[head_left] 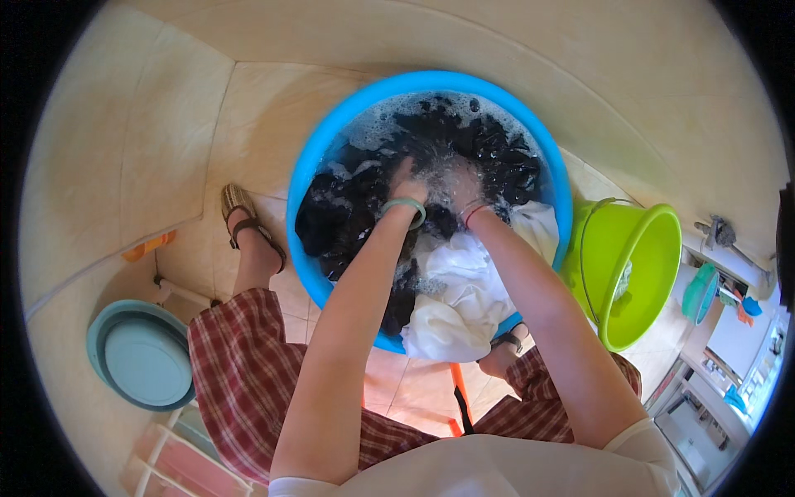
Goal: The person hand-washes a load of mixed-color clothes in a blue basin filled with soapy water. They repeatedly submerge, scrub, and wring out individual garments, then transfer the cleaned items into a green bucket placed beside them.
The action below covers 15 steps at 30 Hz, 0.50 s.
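Note:
A large blue tub (300,178) stands in front of me, full of soapy water with dark clothes (331,224) soaking in it. Both hands are down in the water among the dark cloth. My left hand (409,182), with a pale green bangle at its wrist, shows its back just above the surface. Beside it, my right hand (465,184), with a red cord at its wrist, is blurred by splashing water. Foam and water hide the fingers of both. A white garment (464,286) is bunched under my forearms and hangs over the tub's near rim.
A lime-green bucket (609,265) with a wire handle stands close to the tub's right, a pale cloth inside. Grey-green basins (147,356) are at the left by the wall. Orange stool legs (458,385) show below the tub. My sandalled feet flank it. Tiled walls rise beyond.

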### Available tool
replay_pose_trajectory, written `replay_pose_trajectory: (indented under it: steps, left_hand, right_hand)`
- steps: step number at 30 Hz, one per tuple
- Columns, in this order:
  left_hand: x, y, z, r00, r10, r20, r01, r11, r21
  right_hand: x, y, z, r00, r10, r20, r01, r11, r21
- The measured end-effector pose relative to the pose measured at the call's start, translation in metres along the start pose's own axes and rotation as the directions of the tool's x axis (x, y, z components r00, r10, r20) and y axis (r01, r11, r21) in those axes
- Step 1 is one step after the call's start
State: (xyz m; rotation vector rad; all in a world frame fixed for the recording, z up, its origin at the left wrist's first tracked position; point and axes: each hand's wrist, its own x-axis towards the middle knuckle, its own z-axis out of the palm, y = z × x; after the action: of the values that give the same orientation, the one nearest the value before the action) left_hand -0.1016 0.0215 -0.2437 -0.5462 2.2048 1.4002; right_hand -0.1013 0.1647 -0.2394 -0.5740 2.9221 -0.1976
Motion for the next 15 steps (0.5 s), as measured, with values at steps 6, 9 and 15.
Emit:
replay_pose_trajectory:
  steps: [6, 9, 15]
  left_hand:
    - [-0.042, 0.047, -0.014, 0.979, -0.077, 0.191, 0.185, 0.736, -0.652]
    - [-0.071, 0.068, -0.027, 0.961, 0.044, 0.274, 0.239, 0.373, -0.897]
    - [-0.102, 0.103, -0.046, 0.785, 0.406, 0.467, 0.447, 0.151, -0.882]
  right_hand:
    - [-0.008, 0.005, -0.056, 0.978, 0.206, -0.039, -0.167, 0.877, 0.450]
    - [-0.037, -0.014, -0.108, 0.929, 0.083, -0.361, 0.085, 0.901, 0.425]
    - [-0.089, -0.080, -0.211, 0.862, -0.109, -0.495, 0.288, 0.908, 0.303]
